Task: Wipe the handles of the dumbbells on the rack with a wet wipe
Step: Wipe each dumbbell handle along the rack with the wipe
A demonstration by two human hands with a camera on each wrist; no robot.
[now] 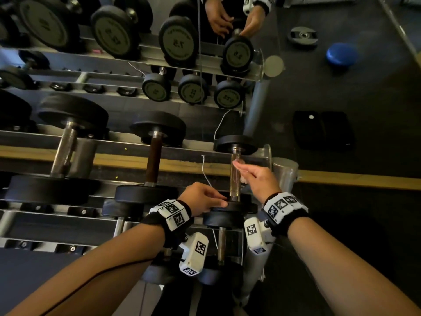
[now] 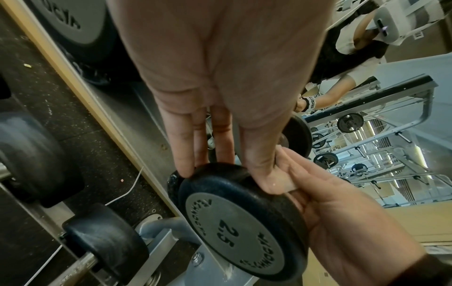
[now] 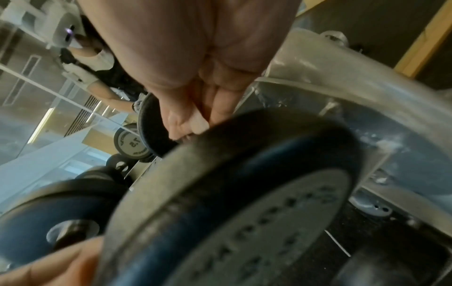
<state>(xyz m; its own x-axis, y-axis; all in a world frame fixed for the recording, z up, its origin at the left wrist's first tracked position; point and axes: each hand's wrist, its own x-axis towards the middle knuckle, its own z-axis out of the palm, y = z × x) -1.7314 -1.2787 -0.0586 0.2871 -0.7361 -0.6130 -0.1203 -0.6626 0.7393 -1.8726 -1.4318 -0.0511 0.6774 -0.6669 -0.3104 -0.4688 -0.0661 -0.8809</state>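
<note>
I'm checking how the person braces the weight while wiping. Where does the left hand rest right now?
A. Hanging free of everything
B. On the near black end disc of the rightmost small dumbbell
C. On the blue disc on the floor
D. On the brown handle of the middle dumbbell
B: the left hand has its fingers curled over the rim of the near black end disc marked 2.5.

Gap left of handle (image 1: pixel 235 179); rack post (image 1: pixel 284 176) blocks rt.
</note>
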